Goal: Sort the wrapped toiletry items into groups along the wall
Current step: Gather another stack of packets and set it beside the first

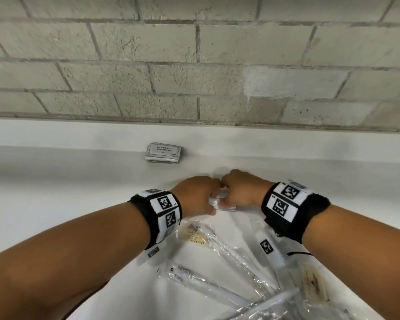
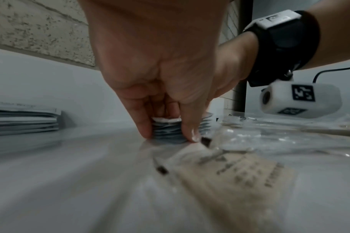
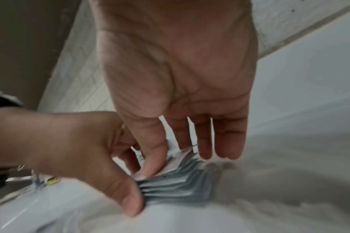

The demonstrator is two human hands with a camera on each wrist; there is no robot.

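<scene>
A small stack of grey-white sachets (image 1: pixel 224 205) lies on the white counter, a little in front of the wall. My left hand (image 1: pixel 201 199) pinches its left end between thumb and fingers (image 2: pixel 146 126). My right hand (image 1: pixel 238 192) holds the right end, with the thumb (image 3: pixel 150 165) on the near top edge and the fingers down behind the stack (image 3: pixel 176 187). A second stack, labelled shampoo with conditioner (image 1: pixel 163 153), sits against the ledge at the wall. Clear-wrapped toothbrushes (image 1: pixel 217 245) lie just behind my wrists.
The block wall (image 1: pixel 194 65) runs along the back of the white counter (image 1: pixel 56 181). More clear plastic packets, some with beige cards (image 1: pixel 314 282), are heaped at the lower right. The right wrist's camera (image 2: pixel 299 100) hangs low over them.
</scene>
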